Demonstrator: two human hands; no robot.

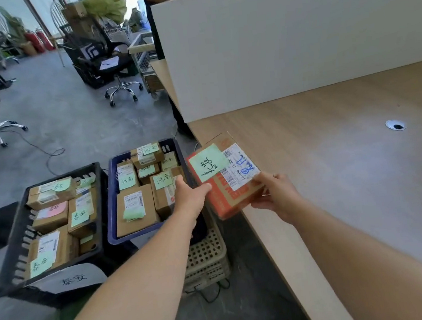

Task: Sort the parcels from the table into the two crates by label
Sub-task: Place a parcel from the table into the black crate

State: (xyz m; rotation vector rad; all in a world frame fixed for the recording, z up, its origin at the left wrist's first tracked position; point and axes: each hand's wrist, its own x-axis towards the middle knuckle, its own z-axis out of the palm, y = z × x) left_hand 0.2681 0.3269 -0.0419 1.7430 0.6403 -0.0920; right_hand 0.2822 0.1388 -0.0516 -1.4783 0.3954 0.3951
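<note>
An orange and brown parcel (227,184) with a green handwritten note and a white shipping label hangs over the left edge of the wooden table (337,157). My left hand (191,195) grips its left side and my right hand (275,195) grips its near right corner. On the floor to the left stand a black crate (11,253) and a blue crate (112,198), both packed with several brown parcels bearing green notes. A white paper sign with handwriting hangs on the black crate's front.
A beige perforated basket (208,256) sits under the blue crate by the table edge. A white partition board (296,37) stands at the table's back. Office chairs (113,65) and cables are on the grey floor; a person stands behind the partition.
</note>
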